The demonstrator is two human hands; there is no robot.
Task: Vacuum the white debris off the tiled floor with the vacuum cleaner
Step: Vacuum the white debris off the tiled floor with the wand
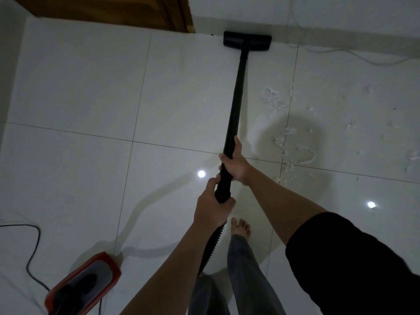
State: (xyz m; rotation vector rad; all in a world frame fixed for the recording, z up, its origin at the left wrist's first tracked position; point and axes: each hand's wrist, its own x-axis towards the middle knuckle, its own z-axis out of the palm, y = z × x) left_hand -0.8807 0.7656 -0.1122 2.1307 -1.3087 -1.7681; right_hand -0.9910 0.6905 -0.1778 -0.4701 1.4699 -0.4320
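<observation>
Pale glossy floor tiles (75, 92) filled the frame, with a wooden door (109, 12) at the upper left. Both hands clasped the black vacuum wand (235, 105): the right hand (235, 163) higher on it, the left hand (212, 206) at its lower end by the ribbed hose (212, 244). At top centre the floor head (247, 41) sat against the wall base. White debris (286, 133) lay scattered at centre right, apart from the head. At lower left stood the red vacuum body (84, 283) with its black cord (34, 246).

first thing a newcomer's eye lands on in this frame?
Probably the long black wand, running up the middle from both hands, left hand below right hand, to the floor head against the far wall. Next, the white debris scattered on the tiles to its right, and the red vacuum body at bottom left.
</observation>
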